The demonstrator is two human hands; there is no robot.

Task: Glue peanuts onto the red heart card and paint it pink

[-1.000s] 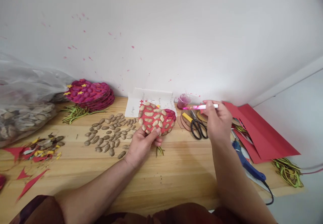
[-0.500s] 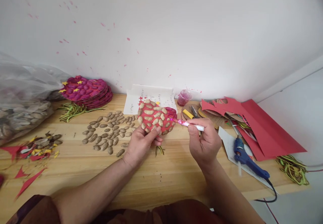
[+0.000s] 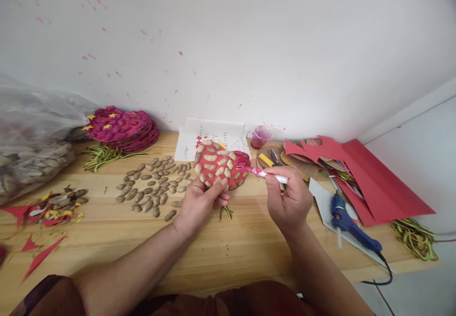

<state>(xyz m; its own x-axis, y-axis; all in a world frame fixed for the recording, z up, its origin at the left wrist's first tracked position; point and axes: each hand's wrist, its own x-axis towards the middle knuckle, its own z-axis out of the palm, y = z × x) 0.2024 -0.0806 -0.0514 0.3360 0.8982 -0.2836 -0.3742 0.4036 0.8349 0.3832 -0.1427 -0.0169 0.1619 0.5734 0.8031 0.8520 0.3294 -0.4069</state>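
My left hand (image 3: pixel 203 199) grips the lower edge of a red heart-shaped card (image 3: pixel 210 166) covered with glued-on peanuts, thumb on top. Peanuts at its upper right are painted wet magenta (image 3: pixel 242 158); the others are bare tan. My right hand (image 3: pixel 288 197) pinches a paintbrush (image 3: pixel 274 178) with a white handle, its magenta tip touching the painted part. Yellow-green strands (image 3: pixel 225 212) hang below the card. Behind it lies a white sheet with writing (image 3: pixel 185 138), bearing small red stars. A clear cup of magenta paint (image 3: pixel 261 137) stands behind the brush.
Loose peanuts (image 3: pixel 146 204) lie left of the card. Finished-looking magenta pieces (image 3: pixel 121 128) are stacked at back left, near a plastic bag of peanuts (image 3: pixel 32 164). Coloured scraps (image 3: pixel 53 214) lie at left. A blue glue gun (image 3: pixel 354 230) and red card sheets (image 3: pixel 388 183) are at right.
The brush tip has shifted very slightly on the upper-right peanuts, and the painted patch there looks a little fuller. Both hands keep their holds.
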